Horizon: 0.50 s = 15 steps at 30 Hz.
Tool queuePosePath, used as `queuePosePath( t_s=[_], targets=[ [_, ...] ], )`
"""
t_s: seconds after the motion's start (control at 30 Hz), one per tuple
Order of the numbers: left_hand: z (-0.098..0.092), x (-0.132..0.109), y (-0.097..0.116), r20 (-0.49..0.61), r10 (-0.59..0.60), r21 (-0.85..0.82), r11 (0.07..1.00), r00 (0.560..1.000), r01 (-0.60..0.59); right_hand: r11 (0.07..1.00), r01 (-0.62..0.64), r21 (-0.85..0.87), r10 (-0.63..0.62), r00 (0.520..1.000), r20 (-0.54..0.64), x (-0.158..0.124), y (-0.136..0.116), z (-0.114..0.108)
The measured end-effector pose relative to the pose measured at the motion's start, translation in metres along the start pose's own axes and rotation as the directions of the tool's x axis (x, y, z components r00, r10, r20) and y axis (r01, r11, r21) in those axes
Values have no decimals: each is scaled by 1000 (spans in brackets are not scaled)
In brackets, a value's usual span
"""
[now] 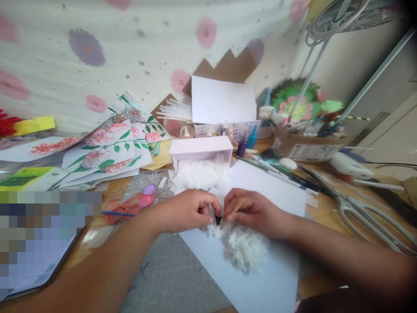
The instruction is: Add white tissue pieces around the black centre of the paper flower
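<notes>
My left hand (185, 213) and my right hand (252, 211) meet over a white sheet of paper (260, 269), fingers curled in a pinch. Between the fingertips sits a small dark piece (218, 219) whose nature I cannot make out. Just below the fingers lies a fluffy cluster of white crumpled tissue bits (243, 245) on the sheet. Behind the hands stands an open white box (202, 152) filled with more white tissue pieces (199, 174).
Flower paintings on paper (107, 152) are stacked at the left. Red-pink scissors (130, 204) lie left of my hand; large metal scissors (365, 213) lie at the right. Small bottles (243, 145), pens, a cardboard box (309, 148) and a grey cutting mat (169, 274) surround the sheet.
</notes>
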<state>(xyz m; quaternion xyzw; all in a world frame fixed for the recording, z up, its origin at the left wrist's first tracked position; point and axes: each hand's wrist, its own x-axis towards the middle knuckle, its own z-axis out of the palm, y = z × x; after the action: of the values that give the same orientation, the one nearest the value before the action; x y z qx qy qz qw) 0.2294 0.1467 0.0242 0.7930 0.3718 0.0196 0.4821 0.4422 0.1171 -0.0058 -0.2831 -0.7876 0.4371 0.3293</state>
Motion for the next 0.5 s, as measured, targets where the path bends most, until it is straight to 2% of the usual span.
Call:
queuePosePath(
  t_s=[0.2,0.5],
  targets=[
    [7,4,-6,-30,100,210,973,995,-92,999,-13,30,13,1000,1,1,2,0],
    [11,8,-13,-57,224,354,916,973,-191,999,-15,46,15,1000,5,1,5,-1]
  ],
)
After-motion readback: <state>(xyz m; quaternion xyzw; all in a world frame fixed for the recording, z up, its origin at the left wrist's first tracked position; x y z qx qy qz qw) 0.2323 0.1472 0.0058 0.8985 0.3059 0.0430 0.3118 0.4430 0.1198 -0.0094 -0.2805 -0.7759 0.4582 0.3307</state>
